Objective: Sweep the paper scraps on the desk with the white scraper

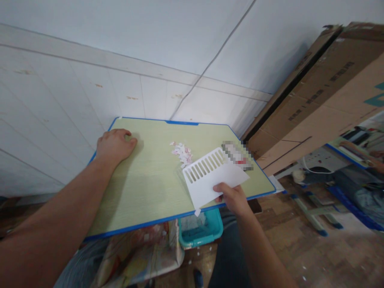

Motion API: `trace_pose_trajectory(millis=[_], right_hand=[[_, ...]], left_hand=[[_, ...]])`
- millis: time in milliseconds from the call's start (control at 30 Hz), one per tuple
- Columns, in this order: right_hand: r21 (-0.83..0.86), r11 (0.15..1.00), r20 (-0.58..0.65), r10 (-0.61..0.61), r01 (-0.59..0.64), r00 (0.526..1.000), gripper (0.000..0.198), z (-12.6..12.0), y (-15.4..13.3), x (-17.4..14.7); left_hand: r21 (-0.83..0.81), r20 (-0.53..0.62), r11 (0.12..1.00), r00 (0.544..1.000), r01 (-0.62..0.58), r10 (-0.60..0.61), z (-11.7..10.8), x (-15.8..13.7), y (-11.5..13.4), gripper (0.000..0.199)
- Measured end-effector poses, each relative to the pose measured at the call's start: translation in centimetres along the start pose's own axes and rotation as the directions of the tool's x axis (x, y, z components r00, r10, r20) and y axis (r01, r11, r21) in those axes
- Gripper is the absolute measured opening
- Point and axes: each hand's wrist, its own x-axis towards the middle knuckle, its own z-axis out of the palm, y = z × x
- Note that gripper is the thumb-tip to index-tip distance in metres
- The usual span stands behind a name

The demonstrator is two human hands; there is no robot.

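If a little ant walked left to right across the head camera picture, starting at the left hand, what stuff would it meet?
Left hand → pile of paper scraps → white slotted card, held in the right hand → big cardboard box.

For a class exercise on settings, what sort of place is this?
Probably an indoor workroom: a blue-edged table with paper scraps, a turquoise basin below, and large cardboard packaging alongside.

Slotted card (205,186) (in right hand (234,197))
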Motion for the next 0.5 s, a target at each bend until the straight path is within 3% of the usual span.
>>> trace_pose_trajectory(millis=[167, 333, 500], right_hand=[[0.031, 0.999, -0.004, -0.015, 0.015, 1.0, 0.022, -0.3, 0.7, 0.4], [0.05, 0.99, -0.061, -0.129, 0.132, 0.99, 0.023, 0.2, 0.6, 1.4], [-0.054, 0.972, -0.096, -0.234, 0.229, 0.968, 0.033, 1.6, 0.1, 2.9]], left_hand=[[0.027, 0.019, 1.0, 1.0, 0.003, -0.004, -0.9, -0.5, 1.2, 0.068], [0.035, 0.152, 0.997, 0.985, 0.075, -0.08, -2.5, 0.3, 1.9, 0.063], [0.015, 0.016, 0.997, 0.997, 0.079, -0.079, -2.0, 1.1, 1.2, 0.059]])
